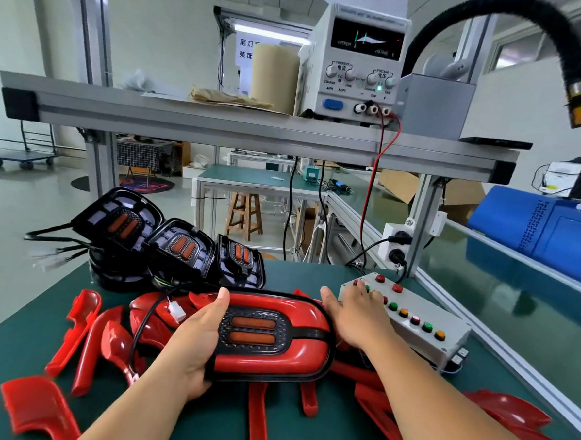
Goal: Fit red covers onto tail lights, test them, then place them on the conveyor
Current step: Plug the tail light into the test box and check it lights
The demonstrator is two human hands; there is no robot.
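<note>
My left hand grips the left end of a tail light with its red cover fitted, face up above the green mat. Its two orange strips look unlit. A black cable with a white plug runs from its left side. My right hand lies with straight fingers on the grey button box, fingertips at the near-left buttons. Several loose red covers lie around. Three uncovered black tail lights stand behind.
A power supply sits on the aluminium shelf above, red and black leads dropping to the bench. The green conveyor runs along the right, behind a rail, with a blue case beyond. A black hose hangs overhead.
</note>
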